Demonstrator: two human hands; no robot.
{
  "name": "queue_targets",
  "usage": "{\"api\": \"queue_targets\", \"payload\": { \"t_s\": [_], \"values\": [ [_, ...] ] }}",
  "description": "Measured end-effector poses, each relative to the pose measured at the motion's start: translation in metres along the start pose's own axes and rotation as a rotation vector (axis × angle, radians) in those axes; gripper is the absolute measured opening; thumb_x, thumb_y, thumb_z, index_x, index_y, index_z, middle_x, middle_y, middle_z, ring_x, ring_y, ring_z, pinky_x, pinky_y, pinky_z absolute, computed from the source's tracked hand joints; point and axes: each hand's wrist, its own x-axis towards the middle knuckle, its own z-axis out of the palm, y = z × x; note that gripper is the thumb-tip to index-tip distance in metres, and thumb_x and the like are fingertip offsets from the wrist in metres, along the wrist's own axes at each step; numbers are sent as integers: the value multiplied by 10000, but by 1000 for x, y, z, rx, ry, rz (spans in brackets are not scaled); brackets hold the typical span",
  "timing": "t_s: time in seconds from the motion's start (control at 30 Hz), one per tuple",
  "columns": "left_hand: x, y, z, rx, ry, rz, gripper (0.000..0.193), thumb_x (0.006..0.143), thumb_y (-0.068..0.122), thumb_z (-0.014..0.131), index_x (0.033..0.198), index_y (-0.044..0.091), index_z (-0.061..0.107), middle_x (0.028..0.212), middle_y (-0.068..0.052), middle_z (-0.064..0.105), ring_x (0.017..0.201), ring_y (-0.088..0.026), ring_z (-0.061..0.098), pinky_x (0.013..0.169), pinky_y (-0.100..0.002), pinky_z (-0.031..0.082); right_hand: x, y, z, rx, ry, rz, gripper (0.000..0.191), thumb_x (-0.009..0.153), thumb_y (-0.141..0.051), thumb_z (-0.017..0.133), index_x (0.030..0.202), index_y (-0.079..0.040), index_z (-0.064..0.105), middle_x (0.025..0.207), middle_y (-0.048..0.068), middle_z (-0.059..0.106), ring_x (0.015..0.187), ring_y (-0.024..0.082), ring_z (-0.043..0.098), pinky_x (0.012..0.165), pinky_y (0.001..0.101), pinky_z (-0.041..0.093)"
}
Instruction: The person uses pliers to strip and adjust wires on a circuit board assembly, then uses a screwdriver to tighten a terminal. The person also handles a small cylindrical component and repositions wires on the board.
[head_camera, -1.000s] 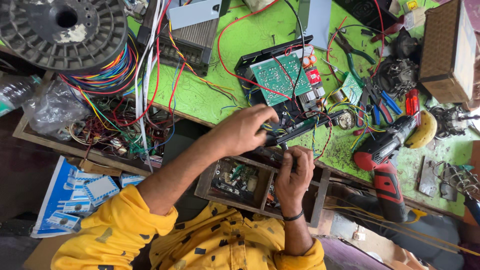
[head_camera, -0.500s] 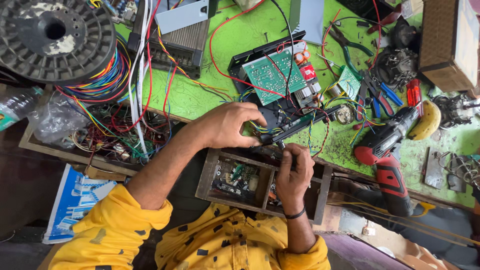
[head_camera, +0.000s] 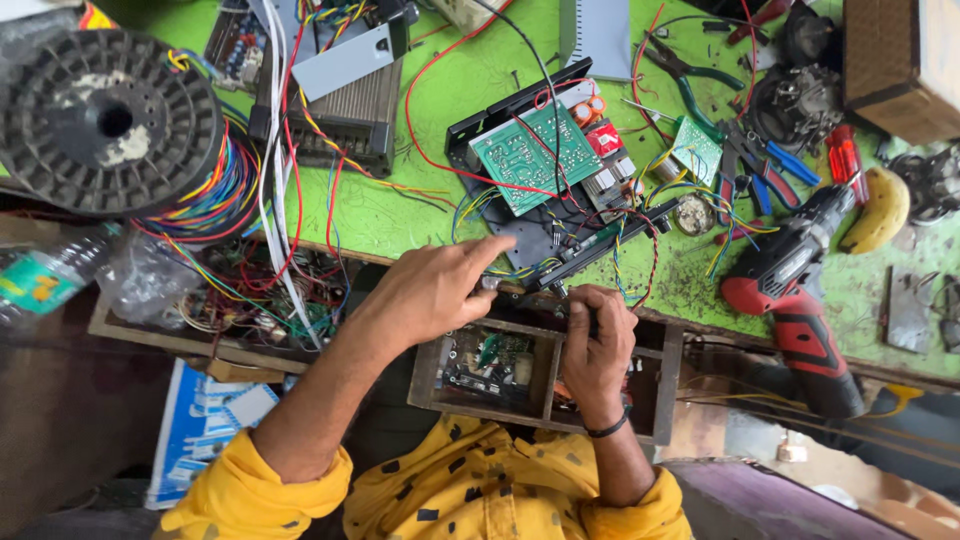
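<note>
Black chassis on cluttered green bench; left hand fingers pinch its edge, right hand fisted around tool.

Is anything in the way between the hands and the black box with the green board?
Nothing visible: the left hand already touches the near edge of the black chassis with the green circuit board, and the right hand works right beside it.

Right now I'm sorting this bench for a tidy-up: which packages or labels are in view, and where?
Plastic bottle: far left edge, lying down, clear with a green label band.
Clear plastic bag: beside the bottle, crumpled.
Blue and white printed carton: lower left, below the bench, flat.
No screens visible.
</note>
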Motion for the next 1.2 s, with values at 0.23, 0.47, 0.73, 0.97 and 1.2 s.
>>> {"api": "queue_targets", "payload": {
  "t_s": [0.23,0.47,0.73,0.97,1.2],
  "values": [
    [-5,-9,1,-322,-168,-24,775,769,101,772,1474,165,455,1139,-154,702,692,-236,700,689,-385,565,1,-6,-1,45,16,2,71,977,-7,653,1034,-49,653,1018,88,692,971,245,656,905,338,425],
    [-9,-19,8,-838,-305,-179,820,787,-32,697,1534,152,413,1194,-48,711,626,-1,537,595,-190,501,-16,-29,6,115,-79,66,150,903,-53,733,1048,-89,721,969,57,720,884,234,637,814,327,481],
    [-14,-21,14,-800,-289,-186,819,781,-25,699,1532,149,424,1194,-48,720,625,-5,525,587,-192,486,-19,-35,21,248,-163,85,171,878,-34,733,1043,-78,739,925,58,723,864,204,669,806,333,488],
    [-22,-16,21,-822,-261,-181,785,805,3,729,1526,117,442,1215,-30,692,639,-6,521,592,-198,496,-28,-28,26,325,-216,277,58,888,-37,731,941,-59,728,845,42,727,749,144,605,722,294,472],
    [-34,2,8,-611,-120,-175,781,780,63,801,1493,102,485,1449,-43,541,705,-78,629,643,-247,565,-29,-31,21,493,-240,333,48,920,-33,699,968,-39,701,859,13,709,752,58,586,677,251,478]
  ]
}}
